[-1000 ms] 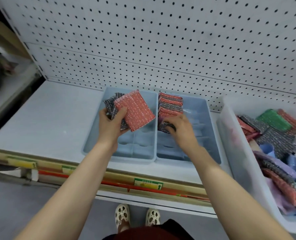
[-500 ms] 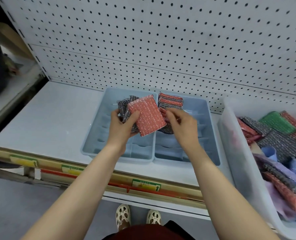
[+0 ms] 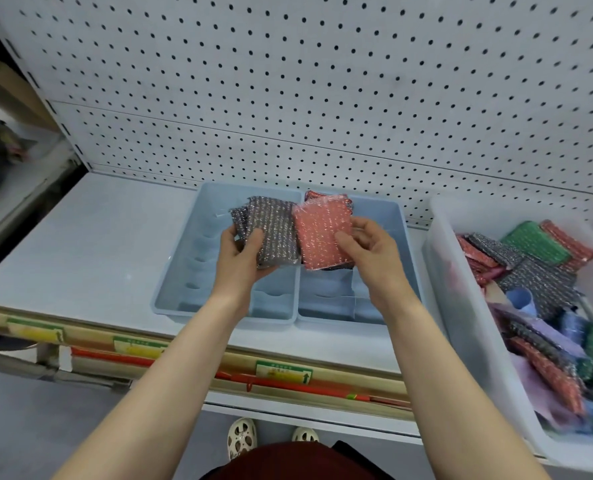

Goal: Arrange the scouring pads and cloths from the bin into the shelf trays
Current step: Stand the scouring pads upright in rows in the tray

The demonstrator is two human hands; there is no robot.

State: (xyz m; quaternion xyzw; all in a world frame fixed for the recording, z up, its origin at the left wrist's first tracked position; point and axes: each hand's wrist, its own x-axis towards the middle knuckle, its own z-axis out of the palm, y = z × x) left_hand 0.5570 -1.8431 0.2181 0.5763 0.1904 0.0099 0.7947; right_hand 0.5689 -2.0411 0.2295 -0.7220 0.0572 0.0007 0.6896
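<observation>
Head view: my left hand [image 3: 243,258] grips a stack of grey scouring pads [image 3: 270,233]; my right hand [image 3: 367,254] pinches a red pad [image 3: 322,237] above the blue shelf trays [image 3: 173,282].

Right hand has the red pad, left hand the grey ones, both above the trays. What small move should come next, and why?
Probably lower the red pad in the right hand into the right tray, against the row of pads standing at its back. The left hand holds only grey pads, and that tray's front slots look bare.
</observation>
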